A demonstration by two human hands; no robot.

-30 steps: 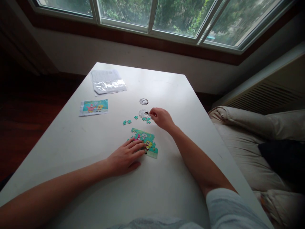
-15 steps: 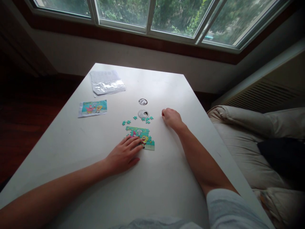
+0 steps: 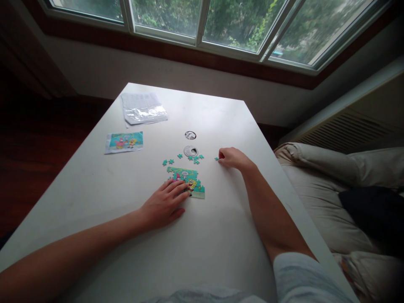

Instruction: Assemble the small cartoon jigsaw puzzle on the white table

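A partly joined jigsaw puzzle (image 3: 184, 172) with cartoon figures on a teal ground lies flat on the white table. My left hand (image 3: 167, 200) rests palm down over its lower left, fingers stretched out, hiding that corner. To the right of the puzzle, my right hand (image 3: 232, 158) is curled with its fingertips pinched low over the table. A small teal puzzle piece (image 3: 216, 159) shows at those fingertips. Several loose teal pieces (image 3: 196, 158) lie above the puzzle, and a few more pieces (image 3: 168, 162) sit near its upper left.
Beyond the loose pieces are a round metal-rimmed cap (image 3: 190, 151) and a round opening (image 3: 190, 135) in the table (image 3: 202, 248). At left lie a picture sheet (image 3: 124, 142) and a clear plastic bag with paper (image 3: 145, 109). A beige sofa (image 3: 315, 202) stands at right.
My right hand has shifted slightly right and turned, so the teal piece at its fingertips now shows. My left hand stays on the puzzle.
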